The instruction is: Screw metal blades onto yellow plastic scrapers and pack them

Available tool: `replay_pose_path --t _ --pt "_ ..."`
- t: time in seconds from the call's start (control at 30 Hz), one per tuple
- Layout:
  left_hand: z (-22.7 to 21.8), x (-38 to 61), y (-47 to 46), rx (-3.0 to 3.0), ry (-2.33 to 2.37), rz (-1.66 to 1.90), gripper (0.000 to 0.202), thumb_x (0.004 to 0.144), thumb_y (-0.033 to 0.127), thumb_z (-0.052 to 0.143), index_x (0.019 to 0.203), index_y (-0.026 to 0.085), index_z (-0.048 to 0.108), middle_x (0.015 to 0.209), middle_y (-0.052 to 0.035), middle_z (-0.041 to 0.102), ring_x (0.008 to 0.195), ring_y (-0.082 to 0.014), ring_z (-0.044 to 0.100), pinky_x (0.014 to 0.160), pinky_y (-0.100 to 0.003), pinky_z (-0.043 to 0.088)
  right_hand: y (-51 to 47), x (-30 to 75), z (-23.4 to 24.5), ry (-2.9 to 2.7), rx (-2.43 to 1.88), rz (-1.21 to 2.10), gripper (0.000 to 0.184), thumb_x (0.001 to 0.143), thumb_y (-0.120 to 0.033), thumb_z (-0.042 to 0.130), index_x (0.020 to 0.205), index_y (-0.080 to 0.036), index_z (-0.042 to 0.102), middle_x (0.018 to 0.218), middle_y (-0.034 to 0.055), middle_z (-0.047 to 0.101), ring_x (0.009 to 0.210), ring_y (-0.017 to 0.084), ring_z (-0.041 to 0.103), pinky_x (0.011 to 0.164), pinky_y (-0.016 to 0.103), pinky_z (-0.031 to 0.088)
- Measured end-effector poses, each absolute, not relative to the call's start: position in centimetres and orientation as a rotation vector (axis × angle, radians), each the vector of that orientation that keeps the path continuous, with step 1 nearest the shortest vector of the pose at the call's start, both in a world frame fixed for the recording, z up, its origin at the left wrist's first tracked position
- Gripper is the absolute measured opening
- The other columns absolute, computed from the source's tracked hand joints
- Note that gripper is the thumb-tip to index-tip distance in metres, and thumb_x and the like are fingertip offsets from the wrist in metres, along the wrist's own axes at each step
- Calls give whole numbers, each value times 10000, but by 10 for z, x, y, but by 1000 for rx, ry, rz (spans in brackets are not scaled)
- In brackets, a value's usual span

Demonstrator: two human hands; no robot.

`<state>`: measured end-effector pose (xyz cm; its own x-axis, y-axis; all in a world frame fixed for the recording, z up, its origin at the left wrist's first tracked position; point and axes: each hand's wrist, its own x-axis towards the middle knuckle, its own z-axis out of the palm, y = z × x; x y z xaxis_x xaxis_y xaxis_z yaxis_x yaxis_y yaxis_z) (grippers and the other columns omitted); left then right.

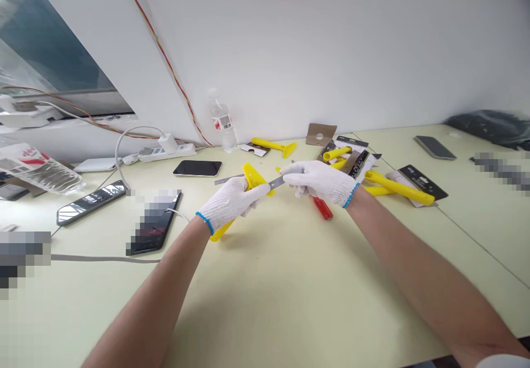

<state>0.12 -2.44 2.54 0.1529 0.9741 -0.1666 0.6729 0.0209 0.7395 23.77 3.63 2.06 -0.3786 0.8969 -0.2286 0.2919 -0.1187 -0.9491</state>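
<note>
My left hand (234, 199), in a white knit glove, is closed around a yellow plastic scraper (253, 175). Its wide head points up and its handle (222, 231) comes out below the palm. A thin metal blade (276, 183) spans the gap between my two hands, close against the scraper head. The gloved fingers of my right hand (321, 181) pinch the blade's right end. Another flat metal strip (227, 180) shows behind my left hand. Below my right hand lies a red-handled tool (322, 208), probably a screwdriver, its far end hidden by the glove.
More yellow scrapers (399, 187) and black packaging cards (420, 183) lie to the right; another scraper (275, 146) is near the wall. A water bottle (223, 122) stands behind. Phones (197, 168), cables and a power strip (168, 152) occupy the left.
</note>
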Motion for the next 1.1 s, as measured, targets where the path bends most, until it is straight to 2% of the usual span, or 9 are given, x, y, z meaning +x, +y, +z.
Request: replay_pose_path --t 0.1,0.17,0.3,0.4,0.5,0.67,0.8,0.93,1.1 --pt "29 0 -24 1725 1593 509 585 942 645 541 590 181 484 546 -20 528 553 -127 472 624 -291 404 38 240 19 -1726 -1342 1389 227 896 -343 770 1036 -166 747 934 58 726 642 103 589 591 235 505" --pt "29 -2 -23 1702 1610 556 587 947 648 549 599 179 488 555 -16 534 563 -126 485 640 -293 406 37 239 14 -1759 -1338 1348 222 902 -360 770 1008 -165 744 897 59 721 675 118 602 632 243 519" --pt "23 -2 -21 1627 1614 615 589 929 701 570 659 178 542 575 -8 560 555 -126 508 631 -290 415 34 225 -4 -1614 -1153 1427 298 883 -455 774 922 -166 710 767 29 660 696 131 595 693 257 528" --pt "18 2 -21 1625 1614 579 607 910 734 577 661 182 537 578 -13 574 545 -137 526 617 -302 426 31 212 -16 -1466 -1016 1423 346 870 -510 762 937 -177 695 812 23 664 732 132 597 742 267 534" --pt "15 6 -23 1663 1577 535 594 909 715 582 651 184 519 599 -20 591 549 -145 535 611 -312 422 28 206 -21 -1520 -999 1349 335 888 -509 734 961 -185 692 886 39 698 770 144 615 762 276 536" --pt "17 9 -26 1704 1537 473 466 919 566 588 658 195 481 594 0 533 556 -136 480 598 -305 387 25 210 -16 -1734 -1040 1138 281 962 -454 634 892 -185 674 875 31 690 775 149 599 756 281 499" --pt "24 6 -29 1712 1519 388 460 964 523 517 637 201 490 580 -13 525 539 -144 470 593 -318 412 29 220 -9 -1892 -1108 922 236 981 -396 577 883 -193 647 861 22 687 775 155 589 737 281 471" --pt "28 0 -29 1684 1488 428 485 1047 518 432 746 187 619 651 -39 599 584 -162 548 622 -324 495 35 227 -6 -2052 -1115 916 205 985 -364 559 913 -197 654 882 23 711 792 163 605 730 281 459" --pt "31 -9 -26 1700 1522 413 343 1046 478 603 1067 150 700 971 -61 705 802 -145 655 746 -307 586 34 226 -5 -2109 -1113 1012 205 994 -362 559 929 -191 652 842 6 713 747 153 624 706 279 459"
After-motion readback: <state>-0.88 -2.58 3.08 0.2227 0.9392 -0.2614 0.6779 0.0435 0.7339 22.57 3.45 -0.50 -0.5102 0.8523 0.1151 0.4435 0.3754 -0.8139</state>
